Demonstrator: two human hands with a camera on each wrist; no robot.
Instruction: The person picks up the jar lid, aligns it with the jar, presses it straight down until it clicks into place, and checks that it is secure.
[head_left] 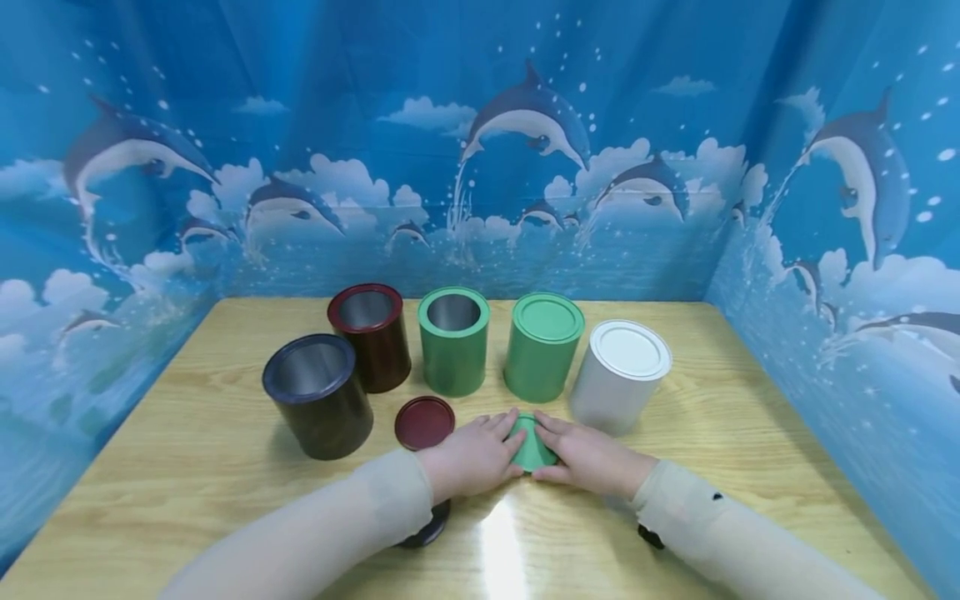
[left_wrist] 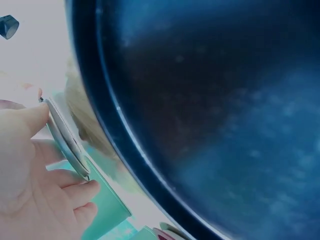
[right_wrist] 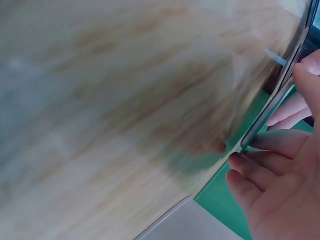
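Both hands meet at a round green lid (head_left: 531,450) low over the table in front of the cans. My left hand (head_left: 478,454) holds its left edge, and in the left wrist view the thumb and fingers grip the lid's rim (left_wrist: 67,142). On the opposite edge is my right hand (head_left: 592,460); the right wrist view shows its thumb and fingertips pinching the rim (right_wrist: 270,110). Behind the lid stand an open green can (head_left: 454,354) and a green can with its lid on (head_left: 542,358). The hands cover the lid's sides.
An open black can (head_left: 322,417) and an open dark red can (head_left: 378,354) stand at left, a lidded white can (head_left: 618,383) at right. A dark red lid (head_left: 424,422) lies on the wooden table (head_left: 187,467). A black lid (head_left: 429,527) shows partly under the left sleeve.
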